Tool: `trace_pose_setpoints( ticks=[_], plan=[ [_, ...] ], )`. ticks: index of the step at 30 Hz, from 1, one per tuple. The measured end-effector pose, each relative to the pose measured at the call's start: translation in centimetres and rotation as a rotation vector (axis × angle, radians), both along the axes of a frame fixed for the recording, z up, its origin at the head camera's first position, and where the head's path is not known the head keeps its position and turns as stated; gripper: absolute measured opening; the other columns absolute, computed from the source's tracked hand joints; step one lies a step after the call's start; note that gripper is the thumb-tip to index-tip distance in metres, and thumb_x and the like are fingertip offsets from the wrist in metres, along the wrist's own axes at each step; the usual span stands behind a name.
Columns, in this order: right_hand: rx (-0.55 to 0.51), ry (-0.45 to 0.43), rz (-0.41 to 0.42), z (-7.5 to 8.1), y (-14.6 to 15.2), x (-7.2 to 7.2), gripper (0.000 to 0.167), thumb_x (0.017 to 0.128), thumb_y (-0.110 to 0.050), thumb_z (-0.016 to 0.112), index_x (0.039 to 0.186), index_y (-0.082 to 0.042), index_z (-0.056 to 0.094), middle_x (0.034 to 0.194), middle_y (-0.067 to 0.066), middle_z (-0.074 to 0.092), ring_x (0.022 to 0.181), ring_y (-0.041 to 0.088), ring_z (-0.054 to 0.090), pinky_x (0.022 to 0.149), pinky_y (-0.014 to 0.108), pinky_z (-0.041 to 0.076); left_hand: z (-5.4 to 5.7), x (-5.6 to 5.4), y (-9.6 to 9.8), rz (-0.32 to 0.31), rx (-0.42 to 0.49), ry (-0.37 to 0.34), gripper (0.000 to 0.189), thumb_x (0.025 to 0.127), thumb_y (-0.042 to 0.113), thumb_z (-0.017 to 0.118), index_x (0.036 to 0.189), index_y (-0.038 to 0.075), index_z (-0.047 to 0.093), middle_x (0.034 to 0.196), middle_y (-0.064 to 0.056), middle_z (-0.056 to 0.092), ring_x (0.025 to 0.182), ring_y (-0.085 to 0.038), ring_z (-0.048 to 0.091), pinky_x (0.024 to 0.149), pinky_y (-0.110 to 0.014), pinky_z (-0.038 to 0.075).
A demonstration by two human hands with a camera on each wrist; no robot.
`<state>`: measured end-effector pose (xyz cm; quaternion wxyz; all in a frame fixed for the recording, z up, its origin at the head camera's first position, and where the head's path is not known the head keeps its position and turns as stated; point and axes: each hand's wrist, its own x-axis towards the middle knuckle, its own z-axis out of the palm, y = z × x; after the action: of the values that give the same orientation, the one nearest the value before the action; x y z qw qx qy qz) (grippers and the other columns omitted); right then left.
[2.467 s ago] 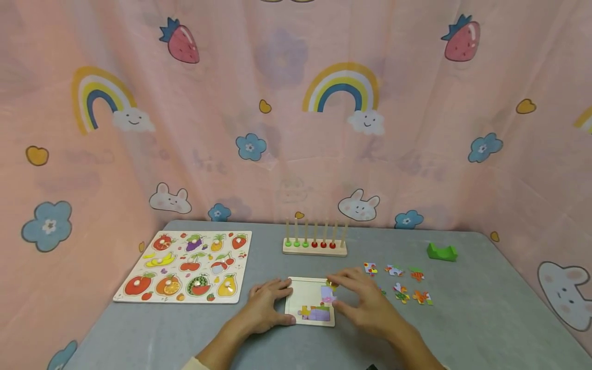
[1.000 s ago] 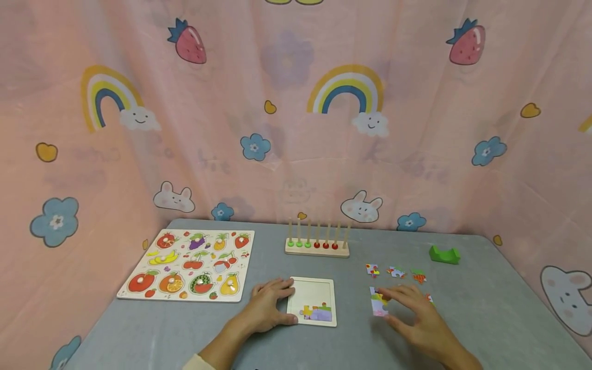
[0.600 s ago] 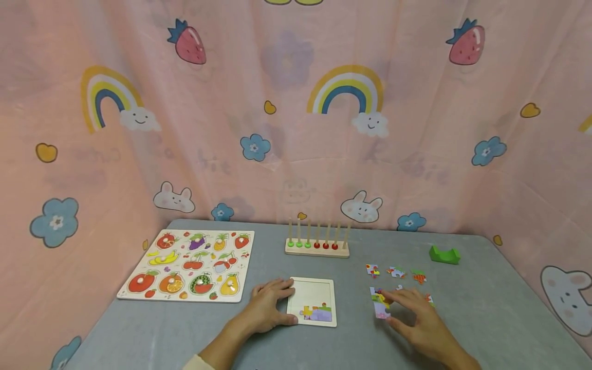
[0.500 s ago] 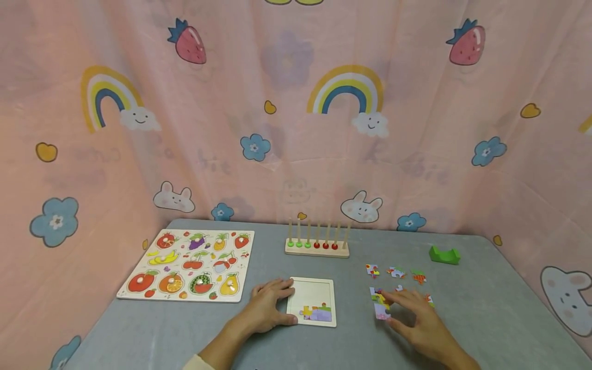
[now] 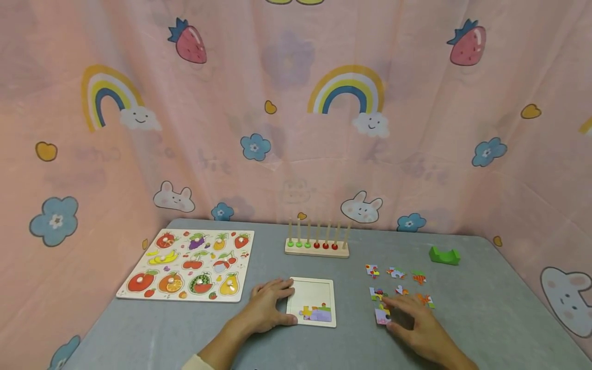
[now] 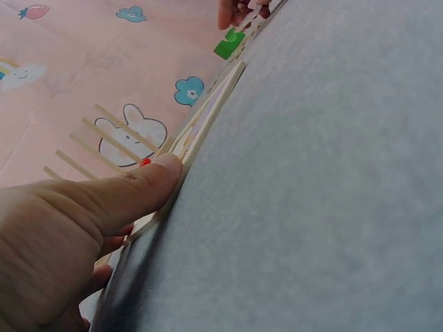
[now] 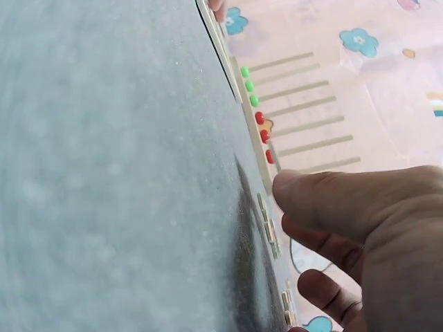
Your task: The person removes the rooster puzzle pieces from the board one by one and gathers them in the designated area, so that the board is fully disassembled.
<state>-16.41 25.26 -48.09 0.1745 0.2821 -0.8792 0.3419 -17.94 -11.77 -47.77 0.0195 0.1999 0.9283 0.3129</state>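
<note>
My left hand (image 5: 268,306) grips the left side of a small square wooden puzzle tray (image 5: 311,290), thumb at the near corner and fingertips at the far one. A few joined jigsaw pieces (image 5: 319,312), yellow, green and lilac, lie along the tray's near right part; the rest of its floor is bare wood. To the right, my right hand (image 5: 421,329) is low over the table, thumb and index finger apart. A lilac and yellow jigsaw piece (image 5: 382,315) lies just left of its fingertips. In the right wrist view, the thumb (image 7: 294,190) stands apart from the flat pieces (image 7: 267,223).
Several loose jigsaw pieces (image 5: 396,272) lie beyond the right hand. Farther back are a wooden peg counter (image 5: 319,250) with green and red beads and a green notched block (image 5: 445,255). A fruit knob puzzle board (image 5: 194,293) occupies the table's left. A pink printed curtain (image 5: 296,169) surrounds the table.
My right hand has carried the lilac piece from the tray's right side to the loose pieces, slid it slightly nearer and let it go. My left hand has stayed on the tray.
</note>
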Motion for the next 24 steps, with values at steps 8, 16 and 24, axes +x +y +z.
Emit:
trace_pose_setpoints(
  ticks=[8, 16, 24],
  plan=[
    [0.021, 0.023, 0.048, -0.5, 0.2, -0.3, 0.052, 0.065, -0.005, 0.086, 0.114, -0.008, 0.070, 0.109, -0.007, 0.066, 0.098, 0.009, 0.055, 0.090, 0.015, 0.026, -0.1, 0.0, 0.0, -0.001, 0.001, 0.007, 0.068, 0.071, 0.036, 0.085, 0.127, 0.006, 0.064, 0.143, 0.000, 0.048, 0.135, -0.026, 0.034, 0.101, -0.056, 0.018],
    [0.053, -0.005, 0.024, -0.5, 0.1, -0.2, 0.052, 0.065, -0.008, 0.087, 0.114, -0.010, 0.070, 0.108, -0.010, 0.066, 0.099, 0.010, 0.056, 0.091, 0.013, 0.025, 0.0, 0.0, -0.1, -0.006, 0.008, -0.001, 0.069, 0.071, 0.037, 0.085, 0.128, 0.005, 0.063, 0.143, -0.001, 0.048, 0.136, -0.027, 0.034, 0.102, -0.056, 0.018],
    [0.056, 0.011, 0.000, 1.1, -0.3, 0.3, 0.051, 0.068, -0.013, 0.087, 0.116, -0.011, 0.068, 0.107, -0.010, 0.064, 0.100, 0.011, 0.054, 0.084, 0.023, 0.039, 0.0, 0.1, -0.1, -0.004, 0.010, -0.002, 0.068, 0.071, 0.038, 0.084, 0.128, 0.005, 0.063, 0.144, -0.001, 0.047, 0.136, -0.027, 0.034, 0.102, -0.057, 0.017]
  ],
)
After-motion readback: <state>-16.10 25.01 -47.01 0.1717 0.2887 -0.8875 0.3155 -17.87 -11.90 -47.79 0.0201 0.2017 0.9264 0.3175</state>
